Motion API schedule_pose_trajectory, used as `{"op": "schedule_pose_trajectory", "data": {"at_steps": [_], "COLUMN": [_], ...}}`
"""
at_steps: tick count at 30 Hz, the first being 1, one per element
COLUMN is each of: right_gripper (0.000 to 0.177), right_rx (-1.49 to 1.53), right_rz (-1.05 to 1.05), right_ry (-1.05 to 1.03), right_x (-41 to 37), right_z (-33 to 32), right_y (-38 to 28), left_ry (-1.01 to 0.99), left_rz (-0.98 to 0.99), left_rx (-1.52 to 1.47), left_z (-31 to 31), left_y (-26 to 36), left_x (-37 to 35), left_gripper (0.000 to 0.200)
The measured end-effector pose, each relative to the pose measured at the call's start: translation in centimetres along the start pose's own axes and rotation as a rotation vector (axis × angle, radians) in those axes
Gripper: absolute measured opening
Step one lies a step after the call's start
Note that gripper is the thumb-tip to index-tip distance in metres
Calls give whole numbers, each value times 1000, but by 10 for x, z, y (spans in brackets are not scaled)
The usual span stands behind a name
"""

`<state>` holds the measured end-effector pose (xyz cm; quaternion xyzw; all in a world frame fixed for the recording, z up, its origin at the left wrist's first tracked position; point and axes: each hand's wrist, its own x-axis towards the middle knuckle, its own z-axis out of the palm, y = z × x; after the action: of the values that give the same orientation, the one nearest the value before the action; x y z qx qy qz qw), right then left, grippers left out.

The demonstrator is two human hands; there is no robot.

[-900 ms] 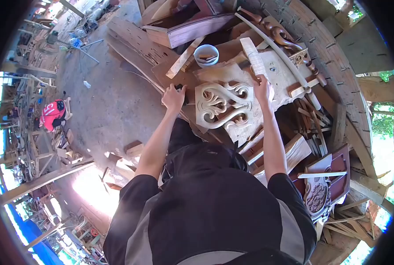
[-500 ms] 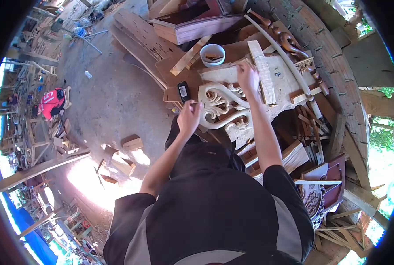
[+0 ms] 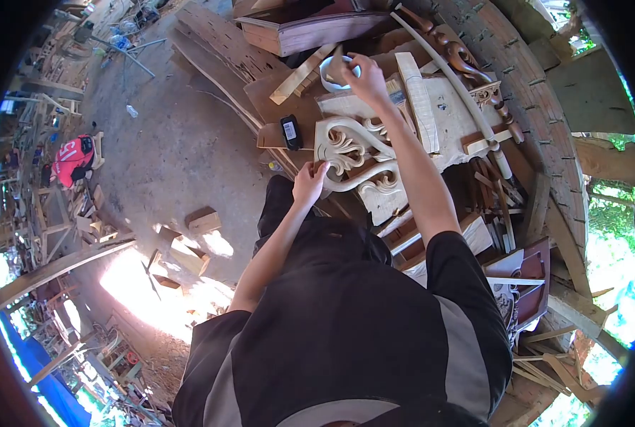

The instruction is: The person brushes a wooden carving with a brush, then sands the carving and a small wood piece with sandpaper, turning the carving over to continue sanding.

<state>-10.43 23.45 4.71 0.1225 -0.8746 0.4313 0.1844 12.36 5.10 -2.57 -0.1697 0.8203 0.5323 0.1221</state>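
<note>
A pale carved wooden scroll panel [image 3: 346, 146] lies on the work surface in front of me. My left hand [image 3: 309, 183] is closed at its near left edge, with thumb and fingertips on the wood. My right hand [image 3: 367, 80] reaches over the white bowl [image 3: 327, 80] and pinches a flat brown piece [image 3: 338, 65], perhaps sandpaper, at the bowl's rim. The hand and this piece partly hide the bowl's inside. A black device with a white label [image 3: 290, 132] lies just left of the panel.
Pale wood blocks [image 3: 418, 103] and a long curved rod [image 3: 449, 75] lie to the right. A wooden box frame [image 3: 310, 32] stands behind the bowl. Loose offcuts [image 3: 189, 252] are on the floor at left. Farther off is a person in a red shirt [image 3: 72, 160].
My right hand has moved forward and left, from above the panel to the bowl, and now holds the flat brown piece. My left hand stays at the panel's edge.
</note>
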Motion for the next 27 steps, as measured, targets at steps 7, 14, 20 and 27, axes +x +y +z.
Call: {"op": "schedule_pose_trajectory", "data": {"at_steps": [7,14,20,27], "right_gripper": [21,21,25,31], "right_rx": [35,-217,-371,-522], "right_rz": [345,279,281,373], "right_ry": [199,288,-44,-5], "right_x": [-41,-128,-192,-227], "right_z": [-108,-134,-114,-67], "right_y": [-29,18,25,3], "left_ry": [15,-43,8,-3], "left_rz": [51,-55,-21,-98], "left_rx": [37,15,80,165], "left_z": [5,-3,-1,-4], "left_y": [-25,6,2,11], "left_x": [12,1,2,0], "left_gripper": [58,56,59,58]}}
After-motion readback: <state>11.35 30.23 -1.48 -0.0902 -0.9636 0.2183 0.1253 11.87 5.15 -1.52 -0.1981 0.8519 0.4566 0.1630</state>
